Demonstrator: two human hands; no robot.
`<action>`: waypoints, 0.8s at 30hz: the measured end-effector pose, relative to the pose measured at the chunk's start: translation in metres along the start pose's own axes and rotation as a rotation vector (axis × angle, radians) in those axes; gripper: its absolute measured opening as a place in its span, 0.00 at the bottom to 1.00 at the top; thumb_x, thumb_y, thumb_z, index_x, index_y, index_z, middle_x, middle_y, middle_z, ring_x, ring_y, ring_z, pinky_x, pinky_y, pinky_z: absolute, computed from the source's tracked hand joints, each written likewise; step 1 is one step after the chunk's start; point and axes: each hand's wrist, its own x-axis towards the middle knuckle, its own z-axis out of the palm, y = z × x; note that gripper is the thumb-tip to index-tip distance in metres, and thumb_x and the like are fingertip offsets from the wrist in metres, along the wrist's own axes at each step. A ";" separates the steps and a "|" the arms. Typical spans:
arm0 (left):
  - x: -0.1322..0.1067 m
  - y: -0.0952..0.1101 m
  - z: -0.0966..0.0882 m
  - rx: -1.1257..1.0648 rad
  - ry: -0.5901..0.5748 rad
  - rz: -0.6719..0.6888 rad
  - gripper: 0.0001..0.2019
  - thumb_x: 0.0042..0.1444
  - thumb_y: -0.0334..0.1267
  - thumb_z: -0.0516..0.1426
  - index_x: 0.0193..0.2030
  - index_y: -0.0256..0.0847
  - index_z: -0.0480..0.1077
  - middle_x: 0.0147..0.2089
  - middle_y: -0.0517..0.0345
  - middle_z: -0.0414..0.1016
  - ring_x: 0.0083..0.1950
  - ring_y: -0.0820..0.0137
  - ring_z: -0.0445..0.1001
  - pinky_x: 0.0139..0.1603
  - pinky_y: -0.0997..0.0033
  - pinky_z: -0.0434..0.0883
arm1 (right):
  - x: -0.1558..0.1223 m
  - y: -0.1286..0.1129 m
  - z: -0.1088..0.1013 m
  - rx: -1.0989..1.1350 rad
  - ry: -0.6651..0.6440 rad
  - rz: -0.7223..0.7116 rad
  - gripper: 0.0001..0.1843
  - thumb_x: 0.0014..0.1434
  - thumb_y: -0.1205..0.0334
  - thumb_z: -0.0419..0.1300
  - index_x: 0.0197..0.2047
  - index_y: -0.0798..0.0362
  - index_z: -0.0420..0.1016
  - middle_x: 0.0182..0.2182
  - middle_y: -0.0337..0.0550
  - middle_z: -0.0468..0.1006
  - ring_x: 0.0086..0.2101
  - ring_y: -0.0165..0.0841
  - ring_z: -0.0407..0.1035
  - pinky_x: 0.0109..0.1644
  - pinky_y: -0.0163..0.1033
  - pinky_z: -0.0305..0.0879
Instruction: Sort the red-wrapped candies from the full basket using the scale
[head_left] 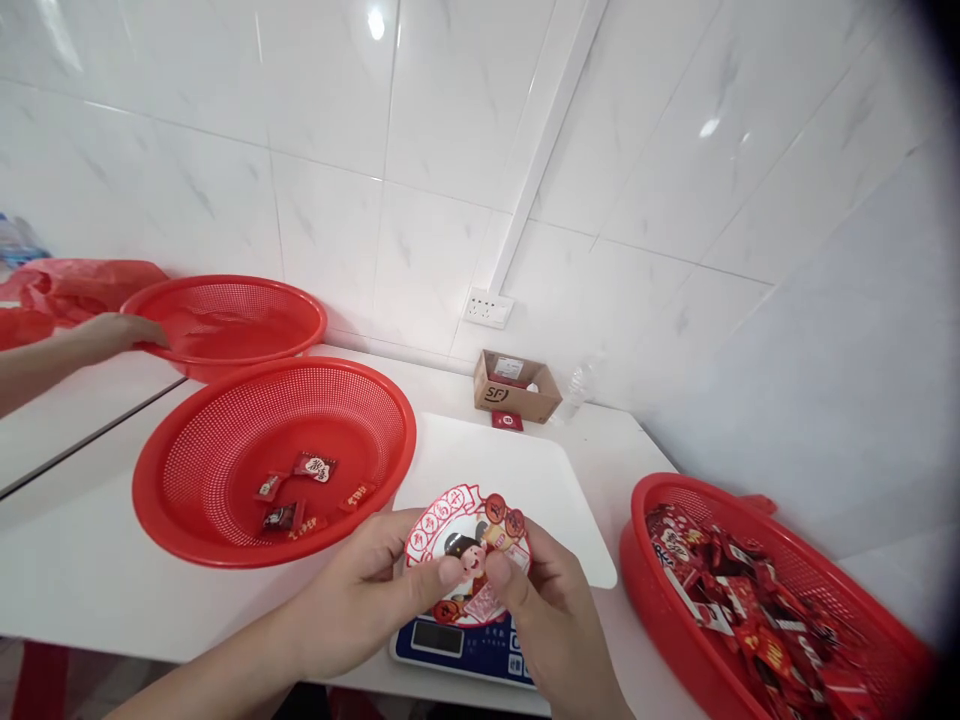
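Note:
Both my hands hold a round printed card [466, 545] with a red-and-white border, a cartoon figure and Chinese characters. My left hand [375, 580] grips its left edge, thumb on the front. On the right edge, my right hand [544, 600] pinches it the same way. Beneath the card is a digital scale with a white platform [517, 455] and a blue control panel [450, 648], partly hidden by my hands. Left of my hands, a red mesh basket [274, 375] holds several small wrapped sweets [311, 466].
A red basket [641, 520] full of red-wrapped sweets [750, 600] stands at the right. Another person's hand [112, 335] touches a farther red basket [225, 285]. A cardboard box [517, 400] and a red packet [508, 421] sit behind the scale, below a wall socket [488, 308].

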 end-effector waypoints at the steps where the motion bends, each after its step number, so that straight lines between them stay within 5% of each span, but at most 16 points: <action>1: 0.000 -0.001 0.000 -0.002 0.002 0.002 0.12 0.58 0.45 0.56 0.37 0.37 0.71 0.32 0.58 0.67 0.34 0.72 0.63 0.36 0.74 0.65 | -0.001 -0.002 0.002 0.002 0.032 -0.003 0.15 0.57 0.49 0.59 0.38 0.52 0.75 0.30 0.41 0.77 0.30 0.32 0.69 0.34 0.36 0.67; 5: 0.002 -0.001 0.001 -0.016 -0.005 -0.003 0.12 0.58 0.44 0.56 0.40 0.37 0.72 0.33 0.58 0.68 0.34 0.72 0.64 0.35 0.73 0.65 | -0.003 -0.008 0.007 -0.026 0.110 -0.010 0.13 0.56 0.50 0.60 0.34 0.52 0.75 0.28 0.39 0.75 0.28 0.30 0.67 0.33 0.33 0.65; 13: 0.001 0.000 0.001 -0.115 -0.077 -0.024 0.12 0.58 0.44 0.55 0.35 0.36 0.71 0.29 0.60 0.66 0.31 0.74 0.63 0.32 0.75 0.64 | -0.006 -0.010 0.009 -0.093 0.005 0.051 0.21 0.54 0.42 0.58 0.31 0.53 0.75 0.26 0.42 0.74 0.29 0.33 0.68 0.34 0.36 0.67; 24: 0.002 0.000 0.002 -0.116 -0.099 -0.001 0.11 0.59 0.42 0.55 0.38 0.37 0.73 0.33 0.58 0.70 0.34 0.73 0.65 0.36 0.75 0.65 | -0.006 -0.007 0.011 -0.197 0.023 -0.166 0.14 0.59 0.51 0.56 0.34 0.52 0.77 0.26 0.41 0.75 0.28 0.32 0.68 0.35 0.35 0.67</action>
